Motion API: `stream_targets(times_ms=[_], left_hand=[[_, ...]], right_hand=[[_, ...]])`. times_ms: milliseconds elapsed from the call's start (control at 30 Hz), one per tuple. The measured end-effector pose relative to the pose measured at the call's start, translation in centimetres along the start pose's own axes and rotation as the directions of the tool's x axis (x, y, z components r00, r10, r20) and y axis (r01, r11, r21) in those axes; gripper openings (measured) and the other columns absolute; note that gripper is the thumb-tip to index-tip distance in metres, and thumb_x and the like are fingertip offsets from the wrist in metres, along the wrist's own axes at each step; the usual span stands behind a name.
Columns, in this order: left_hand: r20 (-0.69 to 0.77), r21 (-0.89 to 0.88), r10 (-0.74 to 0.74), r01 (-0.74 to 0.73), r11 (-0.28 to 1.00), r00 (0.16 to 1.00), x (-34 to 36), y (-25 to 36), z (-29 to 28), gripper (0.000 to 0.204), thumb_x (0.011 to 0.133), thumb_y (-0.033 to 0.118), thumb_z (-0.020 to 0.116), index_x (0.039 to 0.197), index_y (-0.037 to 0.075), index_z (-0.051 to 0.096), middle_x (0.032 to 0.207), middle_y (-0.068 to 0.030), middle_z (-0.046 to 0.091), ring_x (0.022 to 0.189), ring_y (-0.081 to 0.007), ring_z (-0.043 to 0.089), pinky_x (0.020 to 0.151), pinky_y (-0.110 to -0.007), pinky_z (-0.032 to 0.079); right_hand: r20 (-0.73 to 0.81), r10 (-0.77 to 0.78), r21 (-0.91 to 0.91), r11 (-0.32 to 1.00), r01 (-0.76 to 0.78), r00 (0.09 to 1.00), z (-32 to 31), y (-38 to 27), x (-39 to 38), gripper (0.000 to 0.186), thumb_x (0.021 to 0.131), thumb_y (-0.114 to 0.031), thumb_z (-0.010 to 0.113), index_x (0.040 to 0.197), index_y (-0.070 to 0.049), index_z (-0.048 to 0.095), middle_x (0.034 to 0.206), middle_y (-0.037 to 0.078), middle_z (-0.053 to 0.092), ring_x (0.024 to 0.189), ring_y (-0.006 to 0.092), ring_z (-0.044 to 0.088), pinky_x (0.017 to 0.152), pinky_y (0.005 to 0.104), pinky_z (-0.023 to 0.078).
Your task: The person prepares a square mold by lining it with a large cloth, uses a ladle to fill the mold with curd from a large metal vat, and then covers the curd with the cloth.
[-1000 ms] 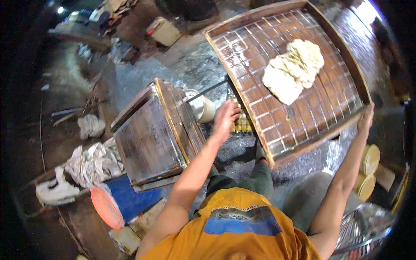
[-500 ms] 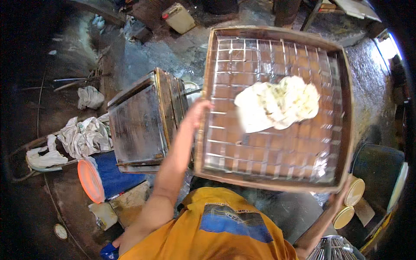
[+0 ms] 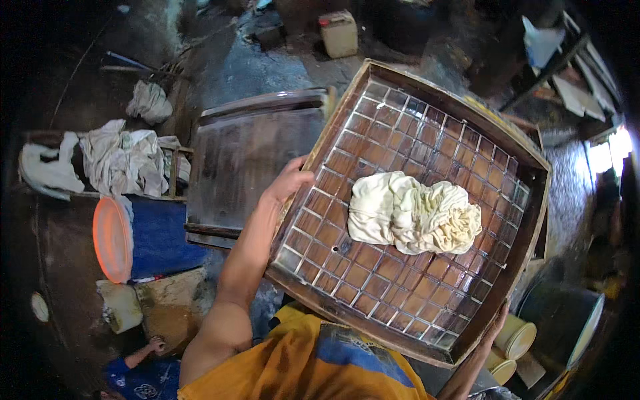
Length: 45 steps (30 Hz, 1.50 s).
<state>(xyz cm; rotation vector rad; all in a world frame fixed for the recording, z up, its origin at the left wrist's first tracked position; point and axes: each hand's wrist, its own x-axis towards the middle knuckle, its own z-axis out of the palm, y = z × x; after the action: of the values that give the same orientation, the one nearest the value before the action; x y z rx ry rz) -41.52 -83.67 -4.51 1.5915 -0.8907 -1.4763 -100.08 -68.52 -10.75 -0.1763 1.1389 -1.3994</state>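
My left hand (image 3: 291, 180) grips the left rim of a square wooden tray (image 3: 313, 297), its fingers closed on the edge. At the lower right rim my right hand (image 3: 495, 327) holds the same tray, most of its fingers hidden behind the side. White lines form a grid across the tray's wet brown bottom. On that grid lies a crumpled cream cloth (image 3: 413, 212), bunched at its right end, and neither hand touches it. The tray is held in front of my body, turned askew.
Left of the tray stands another wooden tray or box (image 3: 257, 160). Beyond it are a blue barrel (image 3: 160, 237) with an orange end and white rags (image 3: 123, 160). Another person's hand (image 3: 156, 344) shows at lower left. Yellow-lidded tubs (image 3: 520, 340) stand at right, a jerrycan (image 3: 339, 35) at the back.
Both hands have turned the tray clockwise and brought it lower in view. The cloth still lies on it. My view has shifted, and another person's arm now shows at lower left.
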Motion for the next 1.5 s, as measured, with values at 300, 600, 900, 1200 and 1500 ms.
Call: stream_targets(times_ms=[300,600,900,1200,1500], left_hand=[[-0.049,0.004,0.242,-0.242,0.970,0.969,-2.4,-2.3,-1.5,0.045,0.068,0.004,0.057,0.113,-0.001,0.057,0.088,-0.0027,0.060,0.074,-0.0122,0.056,0.066,-0.026,0.046],[0.123,-0.093,0.353,-0.343,0.935,0.928,-0.7,-4.2,-2.4,0.032,0.067,0.010,0.060,0.099,0.004,0.063,0.082,0.0004,0.059,0.072,-0.0114,0.054,0.064,-0.027,0.042],[-0.271,0.817,0.627,-0.170,0.551,0.731,-1.7,-6.9,-3.3,0.090,0.075,0.055,0.062,0.133,-0.010,0.037,0.129,-0.0304,0.044,0.126,-0.0412,0.036,0.108,-0.049,0.022],[0.097,0.239,-0.217,0.189,0.952,0.971,-18.1,-15.2,-8.9,0.080,0.072,0.041,0.070,0.133,-0.003,0.041,0.131,-0.0238,0.047,0.124,-0.0390,0.041,0.099,-0.047,0.034],[0.307,-0.192,-0.178,0.244,0.951,0.935,-16.4,-17.7,-9.8,0.036,0.077,0.030,0.064,0.101,0.005,0.055,0.090,-0.0114,0.061,0.071,-0.0243,0.061,0.047,-0.039,0.050]], right_hand=[[0.128,-0.297,-0.326,0.889,0.323,0.946,-7.7,3.5,4.5,0.045,0.097,-0.039,0.044,0.125,-0.005,0.052,0.123,0.007,0.056,0.110,0.0190,0.051,0.097,0.0330,0.038],[0.179,-0.161,-0.303,0.930,0.211,0.970,1.2,0.5,-2.4,0.047,0.089,-0.046,0.054,0.117,-0.009,0.057,0.101,0.003,0.062,0.088,0.0164,0.057,0.076,0.0318,0.048],[0.063,-0.289,-0.531,0.800,0.277,0.955,4.1,-0.7,-11.0,0.048,0.092,-0.045,0.053,0.108,-0.002,0.063,0.101,0.002,0.062,0.087,0.0090,0.054,0.074,0.0238,0.041],[-0.020,-0.185,-0.543,0.827,0.145,0.983,-1.1,7.1,-16.7,0.029,0.077,-0.020,0.063,0.103,-0.008,0.059,0.082,0.002,0.054,0.069,0.0174,0.055,0.058,0.0374,0.050],[0.119,-0.063,-0.352,0.930,0.102,0.991,-5.4,9.0,-13.6,0.044,0.081,-0.048,0.059,0.105,-0.012,0.052,0.075,0.005,0.054,0.058,0.0185,0.055,0.043,0.0362,0.045]])
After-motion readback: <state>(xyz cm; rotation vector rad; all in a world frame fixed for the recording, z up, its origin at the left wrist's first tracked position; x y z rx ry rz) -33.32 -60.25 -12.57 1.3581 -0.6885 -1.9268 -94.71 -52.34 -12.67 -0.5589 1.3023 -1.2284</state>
